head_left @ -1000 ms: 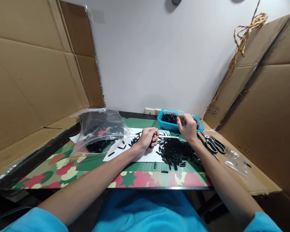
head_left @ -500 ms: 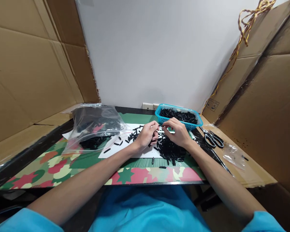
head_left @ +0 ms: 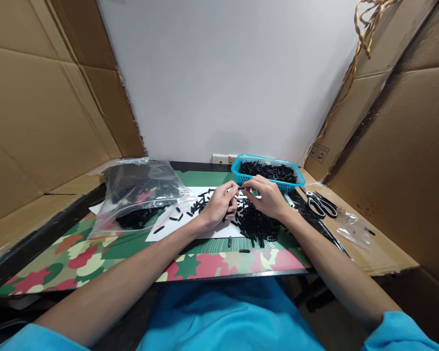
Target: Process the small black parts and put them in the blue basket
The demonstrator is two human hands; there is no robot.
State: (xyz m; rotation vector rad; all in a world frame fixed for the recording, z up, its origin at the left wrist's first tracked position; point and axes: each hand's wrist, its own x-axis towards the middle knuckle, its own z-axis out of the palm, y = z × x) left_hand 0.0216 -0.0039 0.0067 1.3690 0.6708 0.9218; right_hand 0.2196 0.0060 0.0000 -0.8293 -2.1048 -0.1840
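Note:
Over the white sheet (head_left: 159, 225), my left hand (head_left: 219, 204) is closed, its thumb and forefinger pinching a small black elongated piece (head_left: 240, 188). Its other fingers curl in, with something dark partly showing at the palm. My right hand (head_left: 266, 196) pinches the other end of the same piece, so the fingertips of both hands almost meet. Beneath the right hand lies a heap of similar black pieces (head_left: 258, 226). More loose black pieces (head_left: 195, 207) are scattered left of the hands. Fine detail of the held piece is too small to make out.
A blue plastic basket (head_left: 300, 181) full of black pieces stands behind my right hand. At the left lies a clear zip bag (head_left: 142, 180) with black pieces inside. Scissors (head_left: 321, 207) and a small clear bag (head_left: 351, 229) lie right. Cardboard walls (head_left: 398, 146) flank the table.
The view has shifted slightly. My right fingertips have come a little closer to the left ones at the small black piece; both hands keep their pinch.

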